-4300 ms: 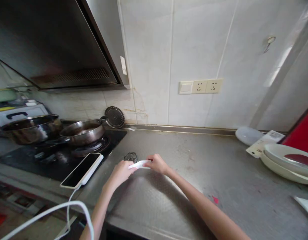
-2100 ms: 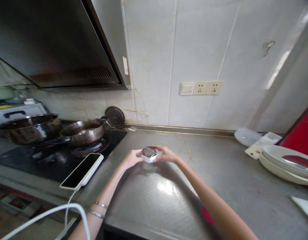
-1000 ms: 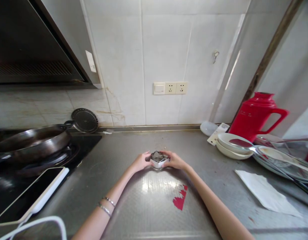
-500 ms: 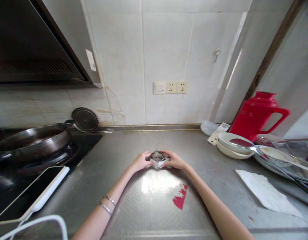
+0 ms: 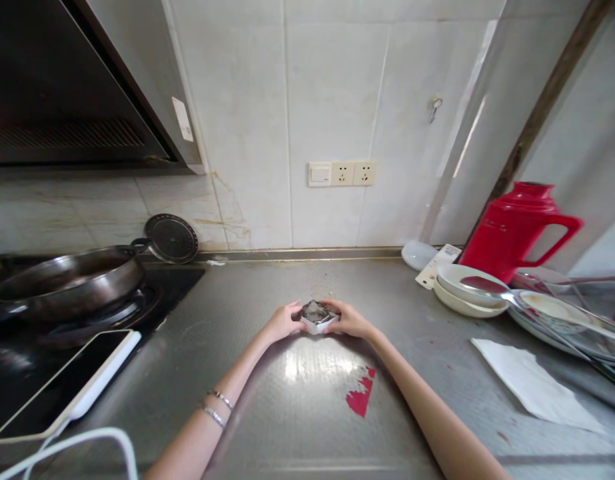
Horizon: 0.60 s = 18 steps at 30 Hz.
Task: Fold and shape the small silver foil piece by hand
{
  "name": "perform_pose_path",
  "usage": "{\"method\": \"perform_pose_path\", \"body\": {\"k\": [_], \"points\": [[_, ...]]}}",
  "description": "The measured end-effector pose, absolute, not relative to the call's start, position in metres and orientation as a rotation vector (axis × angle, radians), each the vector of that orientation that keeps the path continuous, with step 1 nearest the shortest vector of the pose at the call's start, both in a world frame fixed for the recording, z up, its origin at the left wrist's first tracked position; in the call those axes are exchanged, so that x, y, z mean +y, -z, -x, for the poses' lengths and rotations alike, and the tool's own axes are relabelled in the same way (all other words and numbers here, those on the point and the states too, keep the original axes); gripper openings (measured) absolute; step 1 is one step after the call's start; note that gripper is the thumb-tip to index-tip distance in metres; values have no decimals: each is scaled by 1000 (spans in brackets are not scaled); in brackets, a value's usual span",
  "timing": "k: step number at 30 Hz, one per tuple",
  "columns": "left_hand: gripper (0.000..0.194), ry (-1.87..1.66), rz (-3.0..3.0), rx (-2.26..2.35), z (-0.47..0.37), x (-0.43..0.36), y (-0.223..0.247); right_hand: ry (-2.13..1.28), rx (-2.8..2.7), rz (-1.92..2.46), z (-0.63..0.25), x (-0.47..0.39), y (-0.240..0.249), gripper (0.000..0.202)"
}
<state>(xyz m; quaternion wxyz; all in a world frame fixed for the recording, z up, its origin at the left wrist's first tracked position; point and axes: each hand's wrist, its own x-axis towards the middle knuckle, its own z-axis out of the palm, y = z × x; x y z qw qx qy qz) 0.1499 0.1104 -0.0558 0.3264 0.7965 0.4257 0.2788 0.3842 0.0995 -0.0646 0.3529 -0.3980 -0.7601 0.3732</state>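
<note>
A small angular box-like object, with a white front side and a dark, greyish top (image 5: 316, 316), rests on the metal counter in the middle of the view. My left hand (image 5: 284, 321) grips its left side, fingers behind and thumb in front. On the other side my right hand (image 5: 348, 319) holds it in the same way. What is inside the object is too small to make out. A torn piece of red paper (image 5: 360, 397) lies on the counter nearer to me, between my forearms.
At the left, a pan (image 5: 70, 283) sits on the black stove, with a phone (image 5: 64, 387) and white cable in front. At the right are a red thermos (image 5: 510, 230), stacked bowls (image 5: 470, 303), plates with utensils and a white tissue (image 5: 534, 383). Wall sockets (image 5: 342, 174) are behind.
</note>
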Motion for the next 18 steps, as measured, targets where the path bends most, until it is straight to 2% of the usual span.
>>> {"method": "perform_pose_path", "body": {"k": [4, 7, 10, 12, 15, 17, 18], "points": [[55, -728, -2089, 1115, -149, 110, 55, -966, -1967, 1031, -385, 102, 68, 77], [56, -714, -2124, 1084, -148, 112, 57, -985, -1966, 1053, -387, 105, 72, 85], [65, -705, -2161, 1118, -145, 113, 62, -1000, -1933, 1091, -392, 106, 74, 89], [84, -680, -2171, 1177, -142, 113, 65, -949, -1911, 1148, -398, 106, 72, 77], [119, -615, -2133, 1227, -137, 110, 64, -852, -1990, 1221, -407, 103, 66, 39], [125, -599, -2088, 1216, -134, 109, 60, -866, -2074, 1214, -411, 100, 60, 21], [120, -616, -2061, 1196, -133, 109, 58, -885, -2104, 1204, -412, 99, 58, 18]]}}
